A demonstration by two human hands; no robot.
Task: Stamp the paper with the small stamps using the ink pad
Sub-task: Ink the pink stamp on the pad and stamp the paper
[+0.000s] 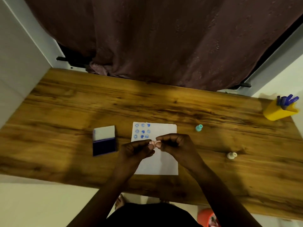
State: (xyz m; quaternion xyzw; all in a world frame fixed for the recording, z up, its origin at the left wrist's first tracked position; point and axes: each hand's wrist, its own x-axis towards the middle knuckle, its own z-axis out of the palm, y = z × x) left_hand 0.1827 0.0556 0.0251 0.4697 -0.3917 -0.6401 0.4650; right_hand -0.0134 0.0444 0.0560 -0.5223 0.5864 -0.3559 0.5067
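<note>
A white paper point(165, 163) lies on the wooden table, with several blue stamp marks point(142, 131) in its upper left corner. Above the paper's middle, my left hand point(136, 149) and my right hand point(173, 143) meet, both pinching a small pink stamp point(153, 143) between their fingertips. The open ink pad point(104, 146), dark blue with its white lid flipped back, sits left of the paper. A teal stamp point(199, 128) lies on the table right of the paper. A cream stamp point(231, 155) lies further right.
A yellow pen holder point(277, 113) with blue pens stands at the table's far right. A dark curtain point(164, 43) hangs behind the table point(65, 104). An orange object point(206, 217) sits on the floor below the near edge.
</note>
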